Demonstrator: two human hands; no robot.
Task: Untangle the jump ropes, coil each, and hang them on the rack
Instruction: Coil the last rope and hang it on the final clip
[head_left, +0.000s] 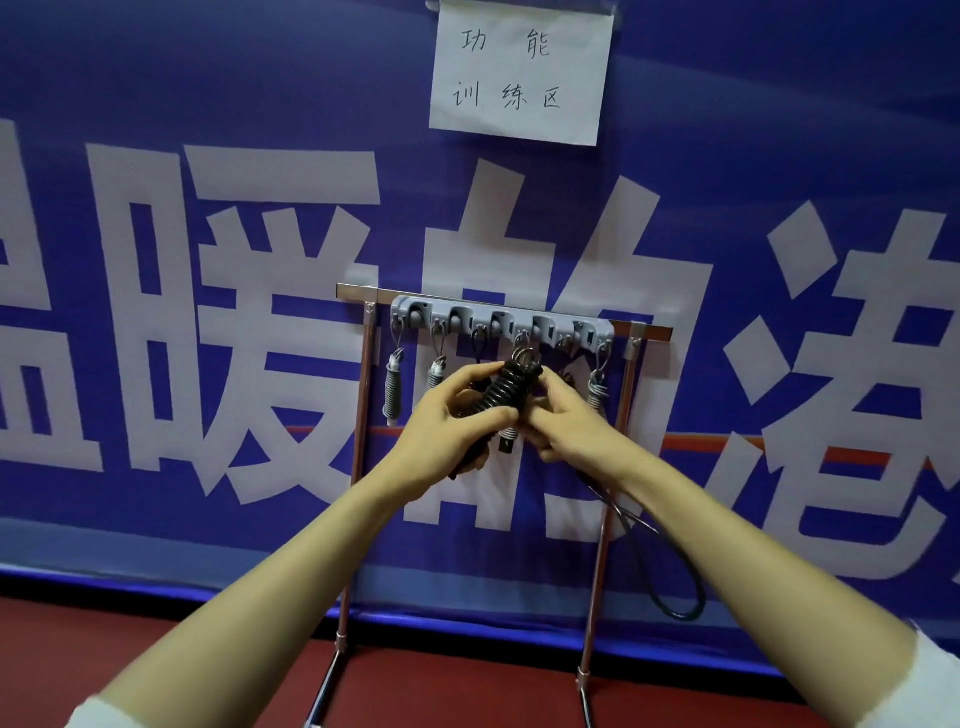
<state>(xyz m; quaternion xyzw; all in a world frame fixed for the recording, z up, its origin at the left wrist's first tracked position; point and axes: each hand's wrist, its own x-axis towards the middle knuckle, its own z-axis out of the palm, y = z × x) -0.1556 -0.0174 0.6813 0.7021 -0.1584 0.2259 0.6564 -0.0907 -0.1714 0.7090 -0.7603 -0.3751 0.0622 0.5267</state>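
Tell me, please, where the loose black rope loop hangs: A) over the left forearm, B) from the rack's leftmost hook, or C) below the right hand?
C: the loop drops from under the right hand, while the left hand grips the coil.
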